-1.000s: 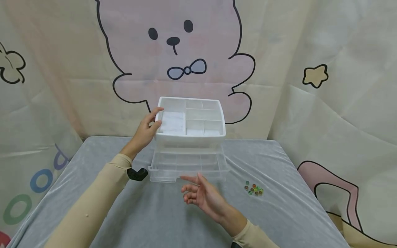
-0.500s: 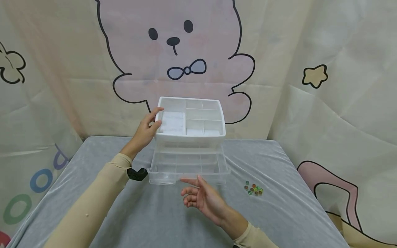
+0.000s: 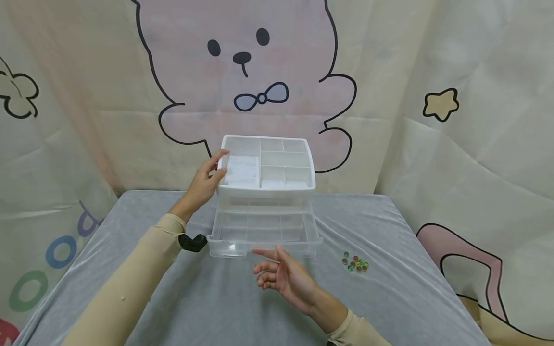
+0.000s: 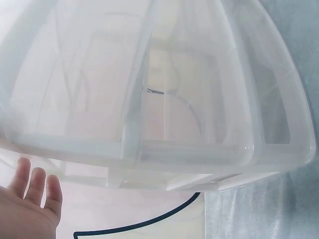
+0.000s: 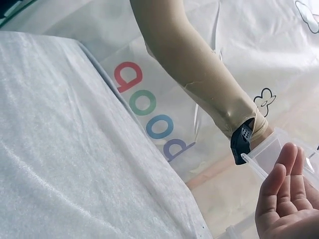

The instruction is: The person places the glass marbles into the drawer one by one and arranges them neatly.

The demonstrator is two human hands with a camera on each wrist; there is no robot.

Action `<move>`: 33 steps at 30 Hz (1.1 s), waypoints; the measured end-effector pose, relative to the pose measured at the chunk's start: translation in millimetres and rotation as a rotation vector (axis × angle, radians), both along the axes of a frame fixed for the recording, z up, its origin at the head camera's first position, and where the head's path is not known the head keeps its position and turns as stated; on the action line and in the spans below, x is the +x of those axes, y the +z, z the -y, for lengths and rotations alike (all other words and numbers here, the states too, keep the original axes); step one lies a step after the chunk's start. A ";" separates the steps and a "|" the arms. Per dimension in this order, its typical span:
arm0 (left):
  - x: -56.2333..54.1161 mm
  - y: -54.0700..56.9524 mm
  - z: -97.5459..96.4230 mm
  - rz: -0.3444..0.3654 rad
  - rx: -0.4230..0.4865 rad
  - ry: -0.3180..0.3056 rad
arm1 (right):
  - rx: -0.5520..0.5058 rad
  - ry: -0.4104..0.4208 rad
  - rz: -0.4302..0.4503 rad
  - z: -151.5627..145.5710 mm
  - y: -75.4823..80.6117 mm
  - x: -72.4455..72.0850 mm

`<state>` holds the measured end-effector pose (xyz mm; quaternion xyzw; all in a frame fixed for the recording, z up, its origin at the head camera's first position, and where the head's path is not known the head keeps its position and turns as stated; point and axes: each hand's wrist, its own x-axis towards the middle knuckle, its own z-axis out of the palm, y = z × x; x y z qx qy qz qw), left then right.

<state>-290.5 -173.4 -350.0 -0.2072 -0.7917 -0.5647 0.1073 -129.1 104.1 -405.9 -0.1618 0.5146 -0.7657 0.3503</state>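
A white storage box [image 3: 265, 191] stands toward the back of the table, its top tray divided into several compartments. Below that tray, a clear plastic drawer [image 3: 298, 247] sticks out toward me, its compartments bare. My left hand [image 3: 200, 185] holds the box's upper left rim by thumb and index finger; the other fingers show along its side in the left wrist view. At the drawer's front notch, my right hand [image 3: 289, 278] touches the edge with an extended index finger, its remaining fingers loosely bent. In the right wrist view the drawer's corner [image 5: 267, 153] lies behind these fingers.
Several coloured glass marbles [image 3: 358, 264] lie in a small cluster on the grey cloth [image 3: 407, 298], to the right of the drawer. Behind the table hangs a printed backdrop [image 3: 294, 57]. A black wrist device [image 3: 192, 243] sits beside the drawer's left corner.
The drawer has slid slightly toward me, and my right hand has shifted down with it. My left hand keeps its hold on the box. The marbles lie unmoved.
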 end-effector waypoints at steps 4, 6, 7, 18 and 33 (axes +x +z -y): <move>0.0 -0.6 -0.3 -0.002 -0.011 0.008 | -0.001 0.001 -0.014 -0.7 -0.6 0.4; 0.0 -1.3 -0.2 -0.005 -0.019 0.012 | -0.002 0.003 -0.019 -1.2 -1.5 0.7; 0.2 -1.2 -0.5 -0.007 -0.021 0.013 | -0.002 0.004 -0.019 -1.5 -2.0 0.9; 1.2 -0.3 -1.4 -0.008 -0.016 0.014 | -0.002 -0.005 -0.047 -8.9 -5.6 3.4; 1.2 1.3 -0.8 0.012 -0.016 0.009 | 0.032 -0.055 -0.211 -26.0 -6.3 6.6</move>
